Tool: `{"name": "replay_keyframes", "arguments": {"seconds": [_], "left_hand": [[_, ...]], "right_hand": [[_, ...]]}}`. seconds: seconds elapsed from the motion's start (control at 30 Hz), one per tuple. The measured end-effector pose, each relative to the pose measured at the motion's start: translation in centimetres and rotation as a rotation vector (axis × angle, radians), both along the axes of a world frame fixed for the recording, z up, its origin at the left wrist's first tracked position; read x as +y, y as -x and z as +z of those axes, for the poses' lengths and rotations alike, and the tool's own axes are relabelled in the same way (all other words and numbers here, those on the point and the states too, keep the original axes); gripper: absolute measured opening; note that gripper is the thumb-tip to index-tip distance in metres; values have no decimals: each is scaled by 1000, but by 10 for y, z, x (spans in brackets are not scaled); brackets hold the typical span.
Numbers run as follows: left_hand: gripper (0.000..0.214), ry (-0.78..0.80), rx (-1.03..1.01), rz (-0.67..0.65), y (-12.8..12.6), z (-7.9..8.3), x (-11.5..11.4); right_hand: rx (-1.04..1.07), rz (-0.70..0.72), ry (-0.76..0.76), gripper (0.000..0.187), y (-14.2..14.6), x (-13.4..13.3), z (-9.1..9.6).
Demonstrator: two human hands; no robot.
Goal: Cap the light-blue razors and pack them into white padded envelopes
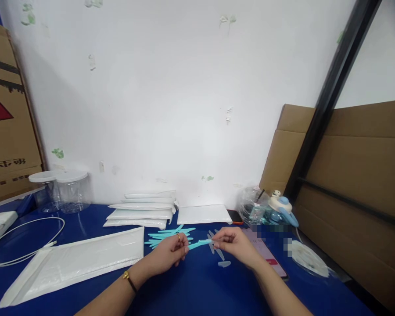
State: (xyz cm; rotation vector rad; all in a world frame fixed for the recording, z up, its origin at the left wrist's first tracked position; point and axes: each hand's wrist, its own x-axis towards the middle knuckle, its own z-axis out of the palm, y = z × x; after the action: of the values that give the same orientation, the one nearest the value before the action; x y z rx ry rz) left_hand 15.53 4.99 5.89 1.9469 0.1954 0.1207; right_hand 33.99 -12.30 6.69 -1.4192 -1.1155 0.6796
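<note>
A turquoise eyebrow razor [199, 244] is stretched between my two hands, above the blue table. My left hand [171, 253] pinches its left end between thumb and fingers. The fingers of my right hand [234, 245] are closed on the other end; whether a clear cap sits there too I cannot tell. Just behind my left hand lies a loose pile of turquoise eyebrow razors [161, 236]. Several clear plastic caps [220, 253] are scattered by my right hand, with one clear cap [224, 263] a little nearer to me.
A padded white mailer [85, 259] lies at left, with stacked white mailers [140, 213] and another flat mailer [204, 214] behind. Right of my hands are a large phone [266, 250], a bagged cup [253, 204] and a clear bag [309, 259]. Lidded jars [73, 193] stand back left.
</note>
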Motion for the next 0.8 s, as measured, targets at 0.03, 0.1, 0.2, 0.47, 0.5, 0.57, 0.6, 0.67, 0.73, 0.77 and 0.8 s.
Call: {"name": "replay_keyframes", "arguments": {"seconds": [0.03,0.1,0.2,0.47,0.5,0.57,0.6,0.67,0.73,0.77,0.8], "left_hand": [[25,4,-6,-5,0,-1,-1],[25,7,3,-23,0,-1,-3],[22,-7,68,-56,2,1,-10],[19,-616,90,25,13,11,-10],[19,-694,83,82,14,11,-4],[17,-822,89,189,14,10,8],[17,-867,97,227,14,9,14],[15,-926,113,260,14,9,24],[11,-958,128,251,14,9,28],[10,-973,132,243,13,9,29],[9,-987,136,235,13,10,28]], "right_hand": [[-9,8,9,29,2,1,-1],[-15,21,40,29,6,3,-5],[-11,53,97,29,8,3,-7],[-447,34,183,8,-5,-17,15],[-493,27,225,6,-8,-19,16],[-562,39,323,8,-13,-24,14],[-596,52,372,12,-15,-25,13],[-671,85,444,18,-17,-26,9],[-733,110,473,17,-15,-25,5],[-756,114,477,16,-13,-24,4],[-773,115,474,15,-11,-23,3]]}}
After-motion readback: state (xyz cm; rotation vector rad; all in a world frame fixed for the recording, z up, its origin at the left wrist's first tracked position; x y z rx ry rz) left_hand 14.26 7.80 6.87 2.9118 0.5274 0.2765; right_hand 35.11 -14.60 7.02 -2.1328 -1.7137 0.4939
